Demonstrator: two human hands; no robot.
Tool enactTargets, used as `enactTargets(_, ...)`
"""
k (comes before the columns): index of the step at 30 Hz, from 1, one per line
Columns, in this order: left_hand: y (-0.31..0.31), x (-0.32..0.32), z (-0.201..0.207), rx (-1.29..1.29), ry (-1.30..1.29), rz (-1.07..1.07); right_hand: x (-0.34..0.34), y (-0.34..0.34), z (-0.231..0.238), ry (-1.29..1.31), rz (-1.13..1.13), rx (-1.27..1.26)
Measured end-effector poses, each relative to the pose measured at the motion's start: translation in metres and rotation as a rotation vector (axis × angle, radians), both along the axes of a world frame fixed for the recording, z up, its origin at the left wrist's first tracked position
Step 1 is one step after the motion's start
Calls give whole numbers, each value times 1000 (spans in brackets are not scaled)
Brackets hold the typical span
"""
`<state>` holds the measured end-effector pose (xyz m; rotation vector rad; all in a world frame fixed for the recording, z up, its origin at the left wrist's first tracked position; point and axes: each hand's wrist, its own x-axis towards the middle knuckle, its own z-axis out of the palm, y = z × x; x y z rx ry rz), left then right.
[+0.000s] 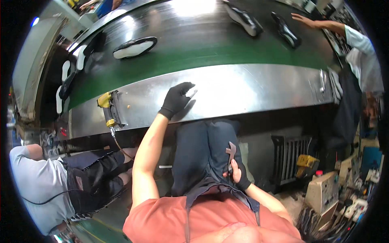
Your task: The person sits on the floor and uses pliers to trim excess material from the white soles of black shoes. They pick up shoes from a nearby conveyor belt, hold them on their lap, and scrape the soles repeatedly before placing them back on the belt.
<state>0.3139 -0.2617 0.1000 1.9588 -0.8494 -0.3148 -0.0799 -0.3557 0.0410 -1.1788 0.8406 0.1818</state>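
Note:
My left hand (176, 98), in a black glove, is over the bright metal ledge along the front of the conveyor. Its index finger and thumb curve forward with a gap between them. A whitish patch shows by the thumb, and glare blurs it. My right hand (236, 171) rests low over my thigh, its fingers bare beyond the dark glove. It is closed around the handle of a hammer (231, 150), whose hooked metal head points up and away from me. To the left on the ledge lies a yellow and black air nailer (111, 108) with a hose.
Black shoes with pale soles (135, 47) lie on the green conveyor belt (182, 52). More shoes (244, 19) are at the far right, near a co-worker's hand (306, 20). Another person (44, 178) is at my left. A machine box (322, 190) stands at my right.

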Motion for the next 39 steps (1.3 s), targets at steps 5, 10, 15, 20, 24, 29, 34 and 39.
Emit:
enactTargets(5,7,91,-2,168,-175,187,10,-1,5,39,67,64)
enactTargets(10,-19,205,-4,419,-651,287,20,0,-15,81,51,76)
enactTargets(15,-28,265,-20,648,-1036,313,30,-2,-1,169,52,78)
enactTargets(20,-38,254,2,868,-517,69,32,-4,5,207,29,63)
enactTargets(24,39,271,-1,747,-992,418,35,-4,9,201,38,58)
enactTargets(29,96,263,-38,343,-474,996,35,-2,9,191,68,50)
enactTargets(34,82,227,-41,763,-894,534,27,0,9,186,48,26)
enactTargets(39,38,192,8,110,-322,582,20,3,11,170,21,8)
